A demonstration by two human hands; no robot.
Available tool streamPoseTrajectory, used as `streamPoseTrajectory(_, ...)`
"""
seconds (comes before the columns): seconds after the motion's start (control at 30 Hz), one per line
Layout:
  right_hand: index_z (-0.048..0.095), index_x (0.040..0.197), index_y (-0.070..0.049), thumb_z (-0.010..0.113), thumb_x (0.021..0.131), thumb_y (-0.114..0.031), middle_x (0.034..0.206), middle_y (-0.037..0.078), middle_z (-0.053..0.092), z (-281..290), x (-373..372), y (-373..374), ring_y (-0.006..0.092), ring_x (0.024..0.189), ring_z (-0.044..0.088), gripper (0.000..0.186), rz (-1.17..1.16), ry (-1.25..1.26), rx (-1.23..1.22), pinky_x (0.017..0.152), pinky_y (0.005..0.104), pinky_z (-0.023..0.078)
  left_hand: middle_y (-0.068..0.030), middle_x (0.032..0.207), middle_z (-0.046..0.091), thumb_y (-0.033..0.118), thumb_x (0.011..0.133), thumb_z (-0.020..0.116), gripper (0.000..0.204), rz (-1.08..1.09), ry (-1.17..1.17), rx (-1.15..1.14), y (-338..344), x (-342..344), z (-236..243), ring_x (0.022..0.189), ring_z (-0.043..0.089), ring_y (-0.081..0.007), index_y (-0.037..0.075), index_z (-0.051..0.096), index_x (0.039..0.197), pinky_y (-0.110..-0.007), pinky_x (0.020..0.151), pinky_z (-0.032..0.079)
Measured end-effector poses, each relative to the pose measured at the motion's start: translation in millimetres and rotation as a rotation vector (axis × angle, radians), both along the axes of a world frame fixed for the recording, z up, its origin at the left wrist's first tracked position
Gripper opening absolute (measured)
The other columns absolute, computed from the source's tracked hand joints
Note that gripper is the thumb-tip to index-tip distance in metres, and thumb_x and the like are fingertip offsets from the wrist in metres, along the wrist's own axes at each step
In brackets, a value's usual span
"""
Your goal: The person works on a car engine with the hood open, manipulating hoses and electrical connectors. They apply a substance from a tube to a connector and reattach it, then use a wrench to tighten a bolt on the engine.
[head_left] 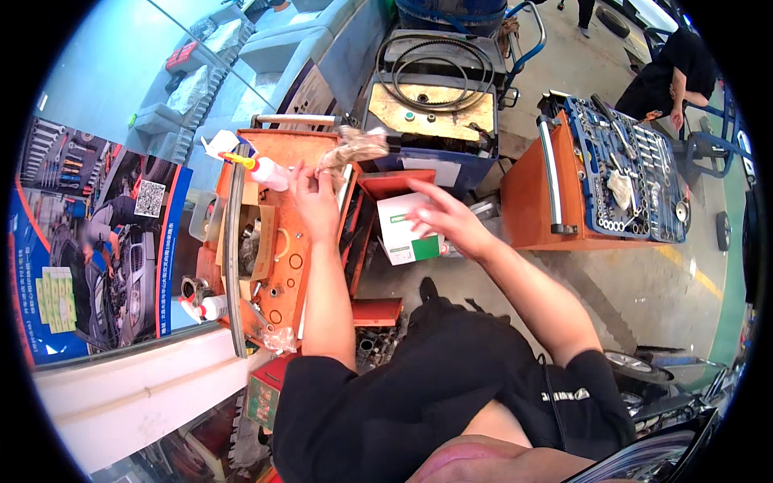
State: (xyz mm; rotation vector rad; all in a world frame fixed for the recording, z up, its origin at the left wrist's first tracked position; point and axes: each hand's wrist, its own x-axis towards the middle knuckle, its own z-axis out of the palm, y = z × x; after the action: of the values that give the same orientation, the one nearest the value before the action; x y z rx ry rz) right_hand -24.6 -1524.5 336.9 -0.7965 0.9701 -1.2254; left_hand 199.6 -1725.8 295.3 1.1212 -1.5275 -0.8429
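- Soiled cloth (362,146): bunched at the far right corner of the orange cart (299,145).
- Left hand (316,200): fingers bent, tips at the cloth's near end; whether they grip it cannot be told.
- Bottle (274,174): just left of this hand, toward the far edge.
- Right hand (449,223): fingers loosely spread, visibly holding nothing, seen against the white-and-green box (395,231) beyond the right edge.
- Sound handling: pinch the cloth's gathered folds, keeping the knuckles clear of the bottle.

Orange cart top (310,143) with 1 cardboard box (268,241), rings (287,241), clear bag (280,340).
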Motion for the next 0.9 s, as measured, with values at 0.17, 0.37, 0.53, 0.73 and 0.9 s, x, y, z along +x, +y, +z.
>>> streamPoseTrajectory(0.17, 0.033, 0.167, -0.011, 0.071, 0.098, -0.014, 0.108, 0.005, 0.064, 12.3, 52.5, -58.3, 0.0146, 0.089, 0.066, 0.078, 0.038, -0.021, -0.156, 0.079, 0.0299, 0.056, -0.0087, 0.114, 0.065, 0.016, 0.112, 0.053, 0.022, -0.45, 0.953, 0.426, 76.9, -28.7, 40.5, 0.089, 0.068, -0.0182, 0.012, 0.048, 0.134, -0.03, 0.07, 0.059)
streamPoseTrajectory(0.37, 0.052, 0.149, -0.012, 0.06, 0.098, -0.014, 0.072, -0.002, 0.049, 25.8, 54.5, -35.5, 0.0119, 0.064, 0.047, 0.052, 0.159, -0.328, 0.056, 0.063, 0.0299, 0.041, -0.0084, 0.111, 0.07, 0.02, 0.112, 0.057, 0.023, -0.474, 0.866, 0.463, 90.1, -50.0, 44.2, 0.091, 0.071, -0.0171, 0.006, 0.055, 0.13, -0.03, 0.078, 0.06)
streamPoseTrajectory(0.53, 0.056, 0.093, -0.013, 0.067, 0.095, -0.008, 0.075, -0.003, 0.047, 11.8, 45.9, -26.5, 0.0106, 0.067, 0.042, 0.012, 0.1, -0.404, 0.091, 0.066, 0.0295, 0.036, -0.0118, 0.107, 0.072, 0.023, 0.11, 0.052, 0.025, -0.496, 0.823, 0.552, 85.5, -64.4, 35.0, 0.093, 0.074, -0.0209, 0.004, 0.061, 0.124, -0.037, 0.082, 0.062)
streamPoseTrajectory(0.73, 0.066, 0.094, -0.008, 0.072, 0.092, -0.018, 0.068, -0.003, 0.048, 14.6, 34.1, -25.2, 0.0102, 0.067, 0.045, 0.012, 0.171, 0.126, 0.028, 0.064, 0.0289, 0.038, -0.0087, 0.097, 0.068, 0.025, 0.105, 0.054, 0.02, -0.554, 1.062, 0.88, 67.7, -64.7, 16.9, 0.09, 0.072, -0.0256, 0.007, 0.064, 0.103, -0.042, 0.082, 0.063)
streamPoseTrajectory(0.9, 0.044, 0.163, -0.009, 0.067, 0.093, -0.021, 0.073, -0.001, 0.049, 33.3, 31.9, -23.4, 0.0112, 0.07, 0.047, 0.075, 0.165, 0.199, -0.069, 0.067, 0.028, 0.04, -0.0046, 0.073, 0.063, 0.03, 0.099, 0.069, 0.027, -0.484, 1.055, 0.866, 63.2, -70.2, 16.0, 0.073, 0.067, -0.0265, 0.004, 0.064, 0.102, -0.041, 0.072, 0.06)
